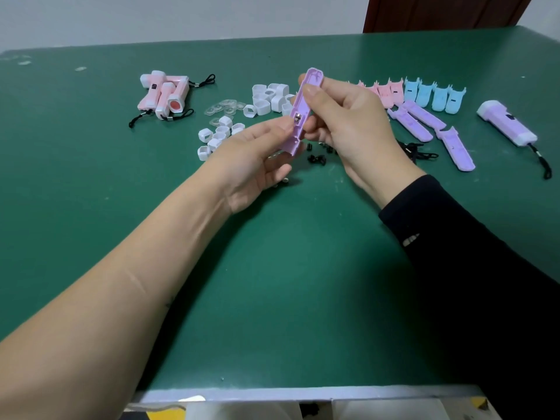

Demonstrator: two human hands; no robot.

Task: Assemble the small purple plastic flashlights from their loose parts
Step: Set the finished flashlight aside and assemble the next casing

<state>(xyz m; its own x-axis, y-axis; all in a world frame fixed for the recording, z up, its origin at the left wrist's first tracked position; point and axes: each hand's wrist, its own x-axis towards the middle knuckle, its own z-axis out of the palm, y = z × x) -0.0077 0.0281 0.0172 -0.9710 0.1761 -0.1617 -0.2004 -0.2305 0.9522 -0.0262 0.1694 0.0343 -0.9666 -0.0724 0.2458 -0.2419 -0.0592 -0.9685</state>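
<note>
While the long purple plastic half-shell (301,109) of a flashlight is held up above the green counter (272,268), open side toward the person, the step in hand looks to be seating the small silvery metal piece (297,118) that sits in its hollow about midway along. To do that well, I would steady the half-shell at both ends, press the piece straight down into its slot, not at a slant, and check it lies flush before a second half goes on. A part this small could pop out and be lost among the little black plastic bits (316,159) on the counter just beneath.

The left hand (257,159) pinches the lower end of the half-shell with thumb and fingers, its other fingers loosely bent below. The right hand (351,125) grips the upper part, fingers wrapped behind and the thumb laid across the rim of the open face. Whether a right fingertip touches the metal piece I cannot tell.

More loose purple shell halves (424,119) lie on the counter to the right, and beyond them one finished purple-and-white flashlight (506,122). White square plastic caps (269,100) and clear lenses (225,106) lie in heaps behind the hands.
</note>
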